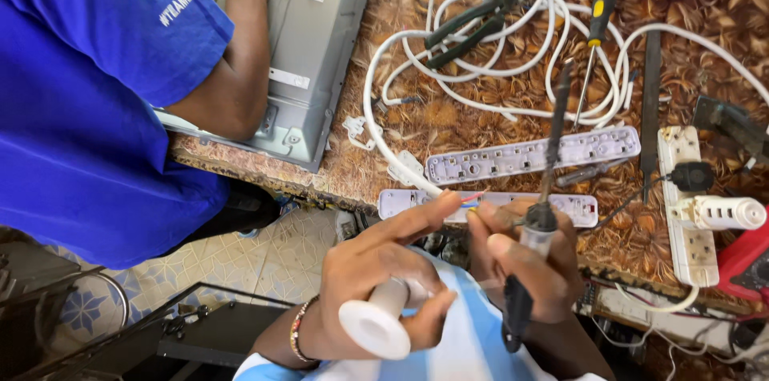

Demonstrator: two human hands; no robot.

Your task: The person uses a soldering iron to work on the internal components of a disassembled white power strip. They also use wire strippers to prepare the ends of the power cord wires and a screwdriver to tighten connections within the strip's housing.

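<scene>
Head view: left hand grips one white spool; right hand clasps one soldering iron; two strip halves.

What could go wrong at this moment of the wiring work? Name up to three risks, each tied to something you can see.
1. The right hand holds a soldering iron beside the left hand fingertips at the wire ends: a burn is possible.
2. The iron's shaft crosses the open strip cover; it might scar the plastic.
3. The white spool in the left hand limits its grip on the wires.
</scene>
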